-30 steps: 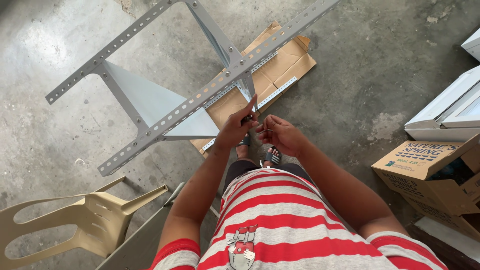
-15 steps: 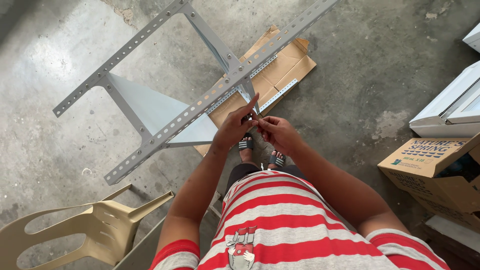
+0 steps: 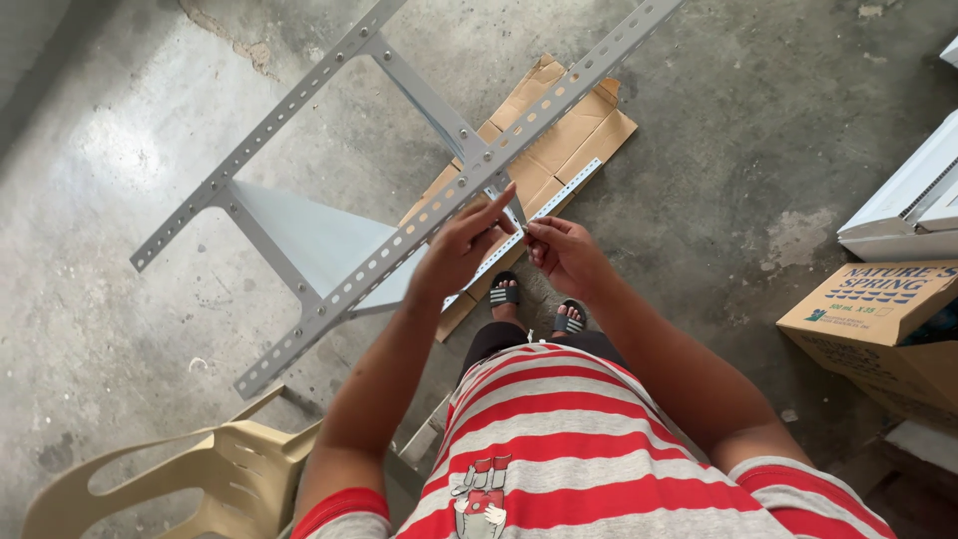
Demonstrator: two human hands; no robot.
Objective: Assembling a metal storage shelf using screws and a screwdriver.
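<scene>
Metal frame point(image 3: 399, 240) stands over cardboard point(image 3: 559, 130) (chair point(image 3: 190, 479) left, boxes point(image 3: 878, 319) right).

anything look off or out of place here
Nothing looks broken or spilled. The grey slotted-angle frame lies tilted across the concrete floor, partly over flattened cardboard. A beige plastic chair lies tipped on its side. The left hand and right hand meet at the frame.

Looks like a garage or storeroom used as a rough workshop: bare stained concrete floor point(image 3: 150, 170), no desk, work done standing. Grey slotted-angle steel frame point(image 3: 399, 200) half assembled over flattened cardboard point(image 3: 589, 125); printed carton point(image 3: 868, 319), white boxes point(image 3: 913, 200) and beige plastic chair point(image 3: 190, 479) around the edges
</scene>
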